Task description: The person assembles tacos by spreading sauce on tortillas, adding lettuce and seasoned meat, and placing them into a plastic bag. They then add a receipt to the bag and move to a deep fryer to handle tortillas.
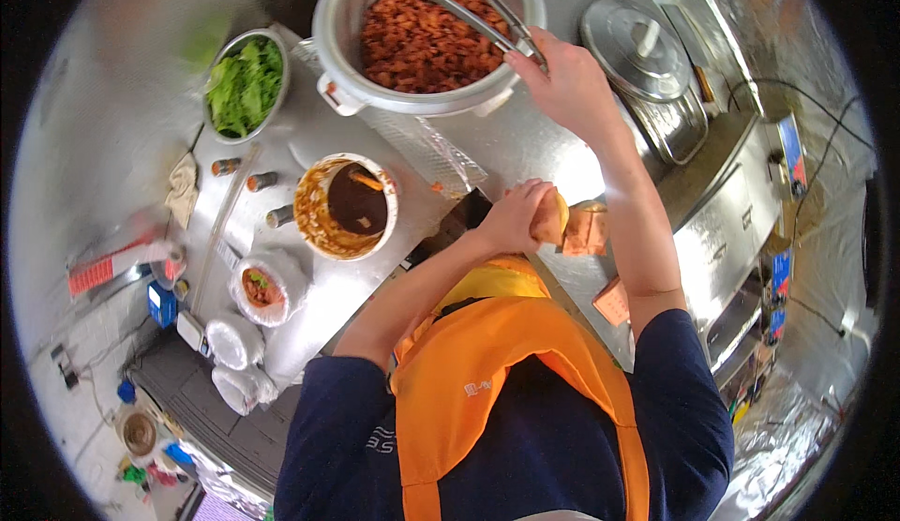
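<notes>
My right hand (569, 82) is closed around the handle end of metal tongs (461, 15). The tongs reach over a large white-rimmed pot (330, 52) of chopped reddish-brown meat (422, 47). Low in front of my body, my left hand (511, 218) grips a tan, bun-like piece (547, 219) with a yellowish edge; whether it is wrapped cannot be made out. Beside it on the metal counter lies a pinkish-brown folded piece (586, 230). A similar flat piece (612, 302) lies closer to my right elbow.
A tub of dark brown sauce (358, 204) stands left of centre. Further left are a bowl of green lettuce (246, 88), small jars (262, 181) and plastic-covered bowls (267, 288). A round metal lid (636, 47) lies at the far right, near a steel appliance (727, 230).
</notes>
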The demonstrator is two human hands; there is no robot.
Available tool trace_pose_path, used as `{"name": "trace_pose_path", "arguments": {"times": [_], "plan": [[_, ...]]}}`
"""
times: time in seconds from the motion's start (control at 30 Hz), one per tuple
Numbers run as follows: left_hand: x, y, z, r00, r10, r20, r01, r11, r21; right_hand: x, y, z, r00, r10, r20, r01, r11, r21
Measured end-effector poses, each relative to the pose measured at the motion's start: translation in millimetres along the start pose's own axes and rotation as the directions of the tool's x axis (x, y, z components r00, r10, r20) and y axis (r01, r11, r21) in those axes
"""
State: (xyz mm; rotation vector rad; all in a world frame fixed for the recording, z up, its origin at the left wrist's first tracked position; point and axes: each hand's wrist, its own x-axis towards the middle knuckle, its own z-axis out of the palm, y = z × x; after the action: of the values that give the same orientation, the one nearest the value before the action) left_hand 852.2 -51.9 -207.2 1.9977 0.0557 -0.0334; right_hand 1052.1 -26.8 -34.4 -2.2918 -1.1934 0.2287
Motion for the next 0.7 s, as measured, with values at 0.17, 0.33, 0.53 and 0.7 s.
{"name": "trace_pose_path", "arguments": {"times": [0.17,0.33,0.53,0.7], "plan": [[-123,44,-87,0.893,-0.228,-0.389,-0.075,0.775,-0.627,35,-19,23,0.987,-0.086,0.137,0.118,0.963,-0.241],[-242,37,-135,0.682,-0.402,-0.611,-0.322,0.585,-0.745,73,-20,65,0.964,0.097,0.248,0.029,0.887,-0.461],[-313,12,-153,0.467,-0.406,-0.785,-0.25,0.791,-0.558,77,-33,73,0.972,0.191,0.134,-0.09,0.838,-0.538],[-339,-6,-166,0.392,-0.341,-0.854,-0.141,0.896,-0.422,55,-72,55,0.998,0.06,-0.014,-0.062,0.974,-0.216]]}}
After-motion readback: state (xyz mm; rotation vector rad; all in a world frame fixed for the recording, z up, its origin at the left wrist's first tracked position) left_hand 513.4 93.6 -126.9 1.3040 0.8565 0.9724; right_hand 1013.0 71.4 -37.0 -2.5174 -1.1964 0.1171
